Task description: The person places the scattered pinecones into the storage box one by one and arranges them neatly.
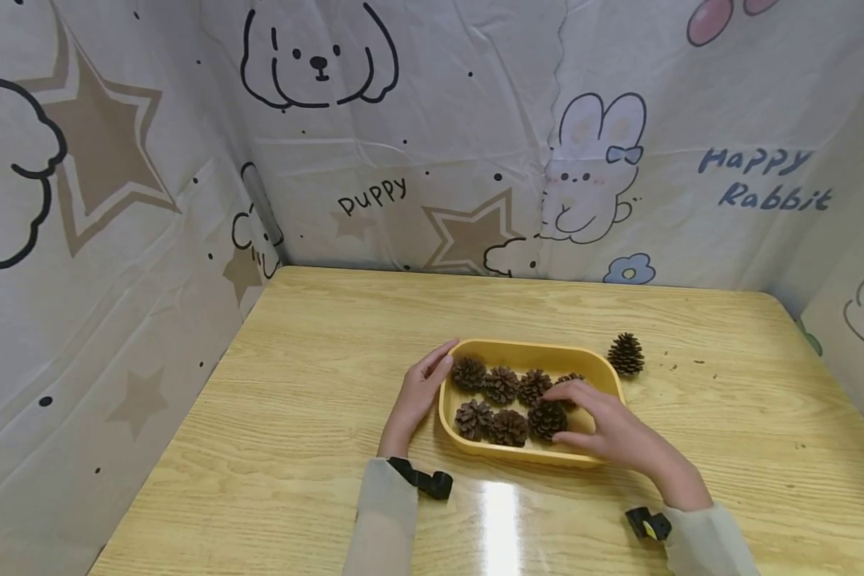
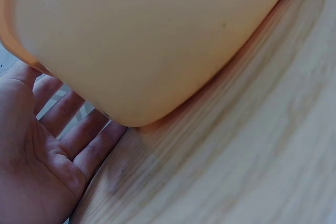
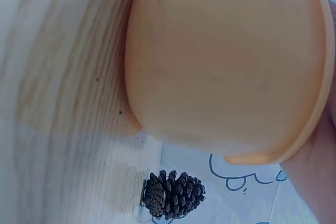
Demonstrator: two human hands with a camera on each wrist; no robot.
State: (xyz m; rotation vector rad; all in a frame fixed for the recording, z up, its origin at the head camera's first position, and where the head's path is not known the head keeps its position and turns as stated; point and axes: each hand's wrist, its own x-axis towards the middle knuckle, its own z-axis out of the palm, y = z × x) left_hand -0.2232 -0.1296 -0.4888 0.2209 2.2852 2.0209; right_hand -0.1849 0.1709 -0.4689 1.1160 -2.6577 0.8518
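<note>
A yellow rectangular plastic bin (image 1: 468, 445) stands on the wooden table with several brown pine cones (image 1: 502, 386) lying in two rows inside. My left hand (image 1: 419, 396) rests against the bin's left end, thumb near the rim; in the left wrist view its fingers (image 2: 68, 114) extend along the outer wall. Over the bin's right side reaches my right hand (image 1: 612, 428), with thumb and fingers around a pine cone (image 1: 547, 420) in the front row. The right wrist view mostly shows the bin's outer wall (image 3: 226, 66), which hides those fingertips.
One pine cone (image 1: 626, 355) stands on the table just outside the bin's back right corner, with small dark bits scattered beside it. A printed cloth (image 1: 403, 160) hangs behind the table and along its sides. Each wrist wears a small black camera (image 1: 432, 483).
</note>
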